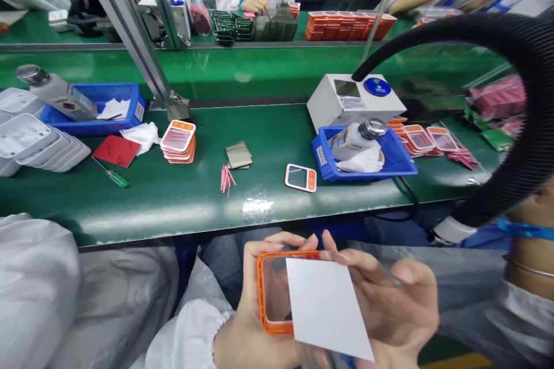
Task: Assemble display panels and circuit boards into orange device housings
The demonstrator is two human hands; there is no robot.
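Orange-rimmed case (276, 291), clasped by left hand (255, 320), white card (326, 305) partly over it, right hand (389, 305) curled beside, pinch unclear.

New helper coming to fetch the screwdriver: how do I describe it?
On the green bench, find the left-hand blue tray, with a bottle in it. Nearer the camera lies a flat red square, and in front of that is the screwdriver. Its green handle and thin shaft set it apart from the square and the crumpled white cloth.
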